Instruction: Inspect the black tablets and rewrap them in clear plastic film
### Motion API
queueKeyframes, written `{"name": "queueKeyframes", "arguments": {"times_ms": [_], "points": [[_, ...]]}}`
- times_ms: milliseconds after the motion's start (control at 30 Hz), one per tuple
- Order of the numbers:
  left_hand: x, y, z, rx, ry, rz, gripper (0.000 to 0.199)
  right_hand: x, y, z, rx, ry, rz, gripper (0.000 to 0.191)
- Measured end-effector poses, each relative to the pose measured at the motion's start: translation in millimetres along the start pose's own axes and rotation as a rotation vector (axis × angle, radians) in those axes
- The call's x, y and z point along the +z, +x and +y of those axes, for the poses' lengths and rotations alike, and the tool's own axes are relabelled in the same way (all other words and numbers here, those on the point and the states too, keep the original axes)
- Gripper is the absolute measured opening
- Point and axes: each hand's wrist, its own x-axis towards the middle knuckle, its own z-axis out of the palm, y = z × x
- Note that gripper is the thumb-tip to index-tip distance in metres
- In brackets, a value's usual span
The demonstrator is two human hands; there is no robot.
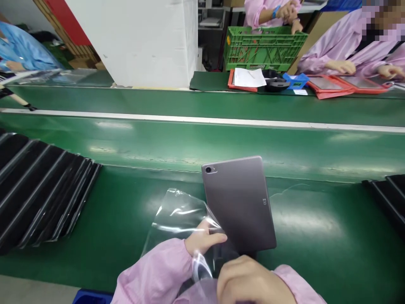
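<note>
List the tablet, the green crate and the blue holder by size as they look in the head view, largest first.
The tablet and the green crate look alike, and the tablet sits nearer the camera, so neither ranks first. Last: the blue holder.

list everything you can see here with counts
tablet: 1, grey, on near green belt
clear plastic film: 1, transparent, at tablet's lower left
black stacked sheets: 2 stacks, black, at near belt's left and right ends
green conveyor belt: 1, green, across the view
plastic crate: 1, green, far side
tablet cases: 3, orange, far bench
paper sheet: 1, white, on leftmost case
holder: 1, blue, far bench
box: 1, white, far left
bin: 1, blue, bottom edge
co-workers: 3, pink or blue clothing, far side
left hand: 1, pink sleeve, on film at tablet's edge
right hand: 1, pink sleeve, over film below tablet
</note>
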Motion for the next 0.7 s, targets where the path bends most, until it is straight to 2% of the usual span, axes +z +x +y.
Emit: {"name": "queueKeyframes", "arguments": {"times_ms": [100, 167, 267, 333, 400, 500, 533, 600, 700], "points": [[-0.3, 0.5, -0.1, 0.011, -0.061, 0.049, 0.048, -25.4, -9.8, -6.4, 0.104, 0.024, 0.333, 0.026], [1.0, 0.9, 1.0, 0.001, -0.14, 0.026, 0.048, -46.4, -24.7, -3.8, 0.171, -0.029, 0.59, 0.024], [4.3, 1.1, 4.5, -0.013, -0.222, 0.01, 0.05, -72.8, -51.1, 12.7, 0.362, -0.206, 0.93, 0.019], [6.0, 0.8, 7.0, -0.029, -0.235, 0.015, 0.05, -81.4, -63.1, 27.6, 0.505, -0.226, 1.076, 0.018], [6.7, 0.1, 8.8, -0.056, -0.239, -0.004, 0.05, -82.1, -67.0, 39.6, 0.595, -0.092, 1.042, 0.041], [7.1, -1.4, 10.2, -0.098, -0.213, -0.047, 0.052, -77.3, -63.1, 42.1, 0.635, 0.158, 0.818, 0.059], [8.0, -1.6, 10.7, -0.111, -0.2, -0.062, 0.053, -76.7, -61.3, 37.4, 0.636, 0.198, 0.781, 0.059], [12.7, -1.1, 12.4, -0.127, -0.147, -0.114, 0.054, -79.4, -58.7, 20.5, 0.624, 0.193, 0.789, 0.056], [28.1, 3.1, 16.4, -0.098, -0.029, -0.197, 0.072, -86.8, -53.5, -13.5, 0.596, 0.023, 0.822, 0.046]]}}
